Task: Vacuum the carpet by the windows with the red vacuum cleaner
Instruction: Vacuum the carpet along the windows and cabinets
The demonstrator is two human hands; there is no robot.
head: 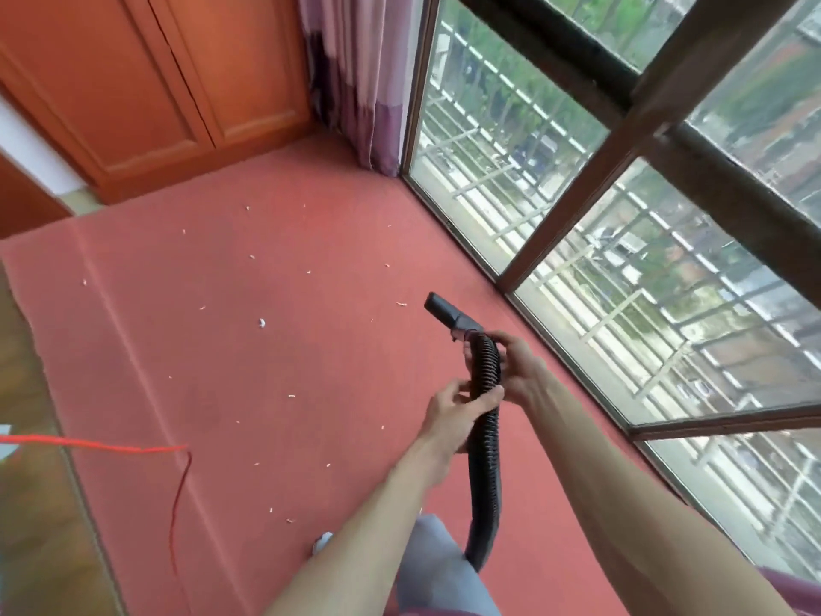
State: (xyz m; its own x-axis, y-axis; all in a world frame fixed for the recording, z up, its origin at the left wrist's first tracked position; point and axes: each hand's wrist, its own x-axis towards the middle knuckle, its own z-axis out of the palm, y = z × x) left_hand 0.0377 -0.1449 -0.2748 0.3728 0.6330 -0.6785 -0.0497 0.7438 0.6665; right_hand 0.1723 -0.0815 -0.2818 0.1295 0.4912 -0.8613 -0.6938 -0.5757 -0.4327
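Red carpet (266,357) runs beside tall windows (577,224), strewn with about twenty small white scraps (262,322), with one thin red cord (177,482) trailing over its left edge. Two bare arms reach forward: the left hand (453,413) curls its fingers round one black ribbed vacuum hose (486,460), and the right hand (511,366) grips it just ahead, behind the single black nozzle (444,311), which points away over the carpet close to the glass

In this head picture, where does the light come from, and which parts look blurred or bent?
Head view: daylight comes through the windows on the right and lights the carpet evenly, without hard shadows; the window frames slant steeply from the wide lens; the street outside is hazy; the hose and nozzle are fairly sharp.
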